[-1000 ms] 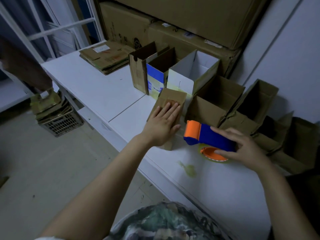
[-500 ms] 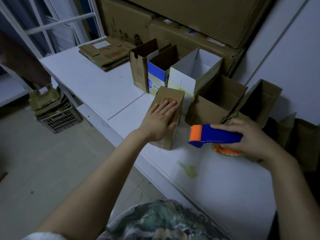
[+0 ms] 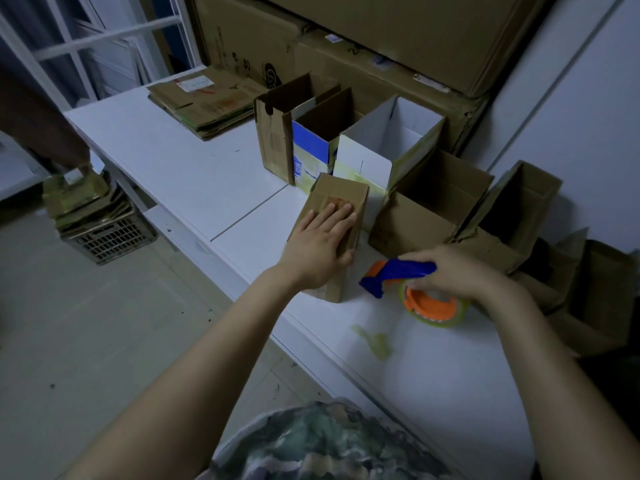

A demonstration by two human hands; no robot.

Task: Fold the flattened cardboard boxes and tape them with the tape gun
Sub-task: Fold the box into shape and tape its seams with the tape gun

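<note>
Left hand (image 3: 320, 244) lies flat, fingers straight and close together, pressing on the top of 1 small brown box (image 3: 346, 192) that stands near the front edge of the table.

Behind the work area, 3 large cartons (image 3: 398, 26) are piled against the wall. 1 long white table (image 3: 180, 168) runs from the window side at left to the wall at right.

Along its far side, 5 open boxes (image 3: 433, 202) stand in a row, mouths up: 1 tall brown, 1 blue-and-white, 1 white and 2 brown. More brown cardboard at the dim right end cannot be counted.

1 stack of flattened boxes (image 3: 207, 98) lies at the table's far left corner, well apart from both hands. On the floor at left, 1 mesh crate (image 3: 110, 240) holds more flattened cardboard.

Right hand (image 3: 460, 271), fingers curled, grips the blue handle of 1 tape gun (image 3: 398, 271). The gun sits just right of the small brown box and low over the tabletop. The frame is blurred here, so whether its orange-hubbed roll touches the surface cannot be told.

1 yellowish scrap of tape (image 3: 375, 341) lies on the tabletop near the front edge, just beside the tape gun.
</note>
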